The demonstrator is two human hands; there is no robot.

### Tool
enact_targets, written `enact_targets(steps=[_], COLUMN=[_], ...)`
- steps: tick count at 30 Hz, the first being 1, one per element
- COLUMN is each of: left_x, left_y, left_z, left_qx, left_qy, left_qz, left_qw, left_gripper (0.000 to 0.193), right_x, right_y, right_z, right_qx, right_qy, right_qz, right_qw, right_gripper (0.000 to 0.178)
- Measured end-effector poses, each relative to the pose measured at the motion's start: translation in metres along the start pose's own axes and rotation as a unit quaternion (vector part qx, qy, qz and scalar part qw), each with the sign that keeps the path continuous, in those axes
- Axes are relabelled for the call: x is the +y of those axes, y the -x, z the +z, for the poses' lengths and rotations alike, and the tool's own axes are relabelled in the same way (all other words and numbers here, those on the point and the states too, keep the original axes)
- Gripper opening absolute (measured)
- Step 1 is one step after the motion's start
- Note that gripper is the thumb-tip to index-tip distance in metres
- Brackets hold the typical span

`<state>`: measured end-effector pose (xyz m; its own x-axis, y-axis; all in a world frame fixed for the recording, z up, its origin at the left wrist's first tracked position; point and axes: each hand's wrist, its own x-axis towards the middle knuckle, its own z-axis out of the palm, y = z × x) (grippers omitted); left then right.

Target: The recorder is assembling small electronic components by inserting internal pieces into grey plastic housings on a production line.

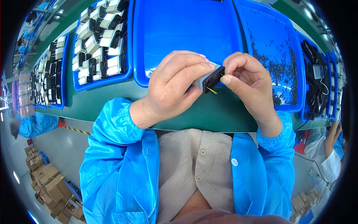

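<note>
Clock directions are taken from the held device, with 12 o'clock at the top of the view.

The green surface (pixel 85 102) runs across the station from 9 to 3 o'clock, its near edge in front of the person. On it, at 12 to 11 o'clock, lies the middle blue tray (pixel 186 30). The right blue tray (pixel 268 26), toward 2 o'clock, has dark slivers scattered inside, thickest along its far-right side. The left blue tray (pixel 129 52), at about 10 o'clock, is packed with white-and-black units (pixel 108 37). Cardboard boxes (pixel 56 186) are stacked on the floor at 8 o'clock.

The left hand (pixel 169 80), at 9 o'clock, has its grip closed around the device's pale body, fingers across the upper side. The right hand (pixel 250 76), at 3 o'clock, has its grip nearly closed, thumb and forefinger tips almost together beside the black end. A yellow strand shows at these tips; whether it is pinched cannot be told. Both wrists are in blue elasticated cuffs.

The device (pixel 212 79), a pale body with a black end, is held between the two hands, above the surface and near the middle tray's near rim. Its black end is tilted toward the right hand.

Smallest noted: yellow-green wires (pixel 212 90), projecting from the black end toward 6 o'clock, and the dark slivers (pixel 289 71) themselves.
</note>
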<state>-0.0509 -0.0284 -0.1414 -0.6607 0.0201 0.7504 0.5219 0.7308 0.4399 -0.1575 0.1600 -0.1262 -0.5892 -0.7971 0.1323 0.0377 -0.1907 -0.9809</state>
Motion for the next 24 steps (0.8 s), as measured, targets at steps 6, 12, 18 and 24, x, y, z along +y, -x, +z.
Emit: enact_targets(steps=[6,12,18,24], left_x=[0.0,0.005,0.006,0.004], left_y=[-0.003,-0.004,0.006,0.005], left_z=[-0.003,-0.005,-0.002,-0.003], left_qx=[-0.034,-0.076,0.003,-0.003], left_qy=[0.01,0.081,0.303,0.373], left_qz=[0.032,-0.043,-0.289,-0.338], left_qw=[0.999,0.993,0.908,0.864], left_gripper=[0.043,0.039,0.037,0.041], right_x=[-0.003,-0.024,-0.028,-0.011], right_y=[-0.001,0.001,-0.006,0.012], right_z=[-0.004,-0.01,-0.056,-0.089], right_qx=[-0.029,-0.037,0.141,0.051], right_qy=[-0.029,-0.012,0.496,0.634], right_qz=[0.09,0.084,-0.088,-0.053], right_qw=[0.995,0.996,0.852,0.769], right_gripper=[0.021,0.017,0.01,0.012])
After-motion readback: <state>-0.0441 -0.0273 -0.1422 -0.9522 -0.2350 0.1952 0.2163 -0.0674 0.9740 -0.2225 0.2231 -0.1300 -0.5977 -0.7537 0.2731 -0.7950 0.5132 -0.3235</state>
